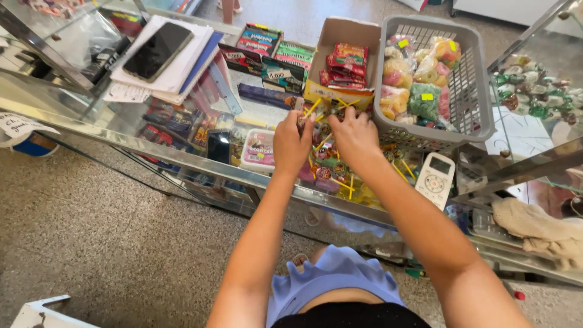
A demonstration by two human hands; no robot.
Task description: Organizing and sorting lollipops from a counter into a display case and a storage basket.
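Note:
A heap of lollipops [331, 170] with yellow sticks lies on the glass counter [127, 121]. My left hand [291, 146] is closed around a bunch of these lollipops at the heap's left side. My right hand [354, 138] presses into the heap beside it, fingers curled over several lollipops near the grey basket [470, 91]. Both hands are close together, almost touching. The fingertips are hidden among the sweets.
The grey basket holds bagged candies. A cardboard box [340, 36] with red packets stands behind the heap. A white remote-like device [435, 180], a phone [158, 50] on papers, a small white tub [258, 150] and a cloth [537, 228] also lie about.

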